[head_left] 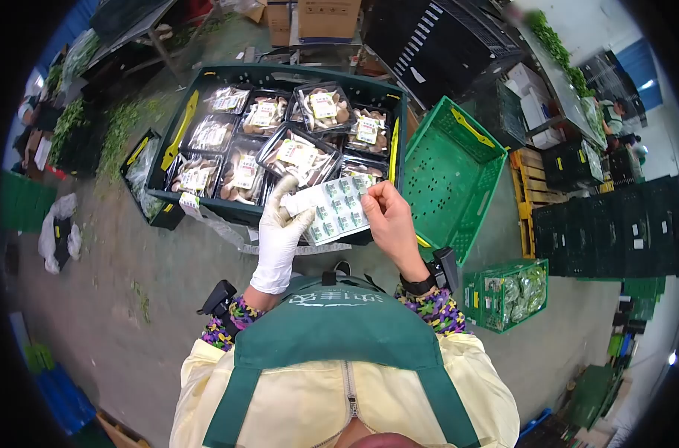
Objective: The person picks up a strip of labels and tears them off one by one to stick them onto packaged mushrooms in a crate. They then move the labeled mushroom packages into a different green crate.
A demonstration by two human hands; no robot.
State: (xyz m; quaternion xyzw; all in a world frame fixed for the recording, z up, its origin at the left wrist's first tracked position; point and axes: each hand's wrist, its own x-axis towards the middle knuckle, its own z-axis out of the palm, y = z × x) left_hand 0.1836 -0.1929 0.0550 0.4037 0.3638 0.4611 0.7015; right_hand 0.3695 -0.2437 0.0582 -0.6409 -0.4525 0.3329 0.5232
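A sheet of printed labels [339, 209] is held between my two hands, in front of a dark green crate [235, 211]. My left hand [281, 228], in a white glove, grips the sheet's left side. My bare right hand [388, 219] pinches its right edge between thumb and fingers. Inside the crate lie several clear-wrapped black trays of mushrooms, most with a white and green label. One mushroom tray [298, 154] rests tilted on the others just beyond my left hand, and another [324, 106] sits raised near the back.
An open green crate [453, 175] stands right of the dark crate. Farther right, a smaller green crate [506, 296] holds wrapped greens on the floor. Stacked black crates [615, 233] line the right side. At left lies a plastic bag [59, 233]. People are visible at the far right.
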